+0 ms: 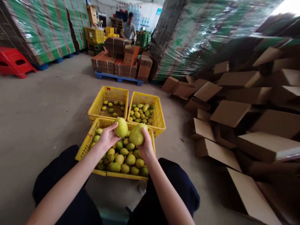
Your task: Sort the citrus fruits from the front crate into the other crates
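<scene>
My left hand is closed round a yellow-green lemon, held up above the near yellow crate. Beside it, my right hand grips a second, larger-looking lemon, and a narrow gap parts the two fruits. Below them the near crate is heaped with yellow and green lemons. Two more yellow crates stand just beyond it. The far left crate has a few lemons scattered on its bottom, while the far right crate has many more.
Open cardboard boxes lie piled on the right. Ahead, a blue pallet carries bundled flat cartons, with a person behind it. Wrapped stacks rise at both sides, and a red stool stands at far left.
</scene>
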Tool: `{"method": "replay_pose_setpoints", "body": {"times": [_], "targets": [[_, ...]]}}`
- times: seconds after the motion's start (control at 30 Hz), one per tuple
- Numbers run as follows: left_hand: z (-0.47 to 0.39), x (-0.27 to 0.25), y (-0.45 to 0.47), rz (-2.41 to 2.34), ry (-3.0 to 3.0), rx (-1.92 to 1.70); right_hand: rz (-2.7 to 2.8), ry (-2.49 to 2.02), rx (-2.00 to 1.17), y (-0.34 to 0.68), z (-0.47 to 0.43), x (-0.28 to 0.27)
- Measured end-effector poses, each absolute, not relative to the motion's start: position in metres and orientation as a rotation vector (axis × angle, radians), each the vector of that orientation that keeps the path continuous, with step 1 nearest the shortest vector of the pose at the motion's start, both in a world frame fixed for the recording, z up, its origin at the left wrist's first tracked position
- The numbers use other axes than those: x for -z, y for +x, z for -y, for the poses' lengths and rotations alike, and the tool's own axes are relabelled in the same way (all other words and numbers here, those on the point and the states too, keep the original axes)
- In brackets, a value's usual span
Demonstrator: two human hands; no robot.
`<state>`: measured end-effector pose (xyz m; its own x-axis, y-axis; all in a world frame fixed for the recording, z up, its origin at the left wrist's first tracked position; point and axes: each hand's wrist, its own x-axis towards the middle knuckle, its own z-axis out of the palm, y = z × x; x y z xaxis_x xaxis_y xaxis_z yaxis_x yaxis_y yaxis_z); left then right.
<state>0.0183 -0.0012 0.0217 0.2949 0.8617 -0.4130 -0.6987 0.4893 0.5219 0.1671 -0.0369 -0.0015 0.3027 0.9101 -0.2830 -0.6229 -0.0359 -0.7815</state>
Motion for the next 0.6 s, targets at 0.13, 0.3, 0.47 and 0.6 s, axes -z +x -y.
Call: {"method": "replay_pose_setpoints", "body": {"times": [0.13,0.3,0.47,0.6], "targets": [[0.002,-0.026,0.016,-0.572,0.202,-1.043,0.191,-0.910,-1.461,0.166,0.034,-0.003],[0.002,-0.020,0.009,-0.455,0.240,-0.899,0.130,-0.800,-1.641,0.169,0.034,-0.003],[0.001,-0.019,0.010,-0.527,0.301,-0.848,0.170,-0.690,-1.787,0.167,0.039,0.002],[-0.002,-0.018,0.012,-0.612,0.272,-0.915,0.168,-0.688,-1.772,0.162,0.040,0.007]]}}
